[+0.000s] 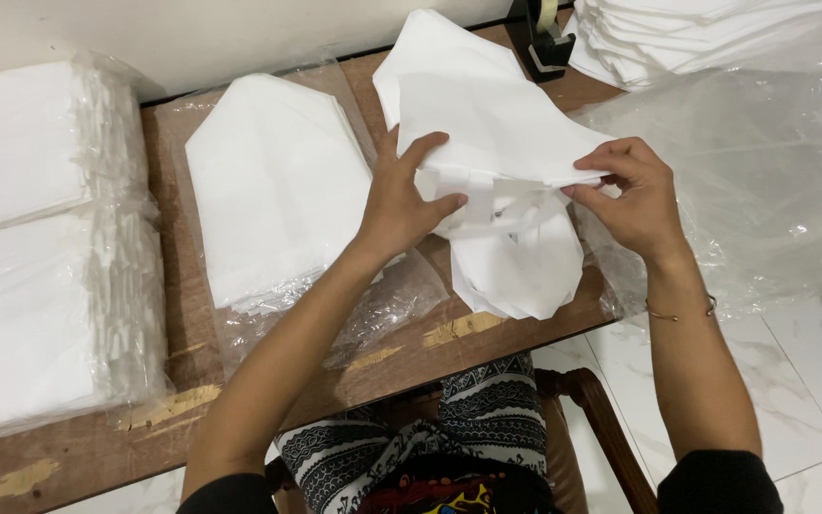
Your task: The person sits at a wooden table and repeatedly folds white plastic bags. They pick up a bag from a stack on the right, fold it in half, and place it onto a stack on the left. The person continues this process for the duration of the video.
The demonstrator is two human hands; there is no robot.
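My left hand (403,195) and my right hand (632,190) both grip the near edge of a white fabric piece (487,124), lifting it off a stack of the same white pieces (516,271) that hangs over the front edge of the wooden table (268,381). White straps show under the lifted edge between my hands. A thin bracelet circles my right wrist.
A second stack of white pieces (273,186) lies on clear plastic to the left. Plastic-wrapped white bundles (35,247) fill the far left. More folded white pieces (687,33) and a loose clear plastic bag (763,162) sit at right. A tape dispenser (544,38) stands at the back.
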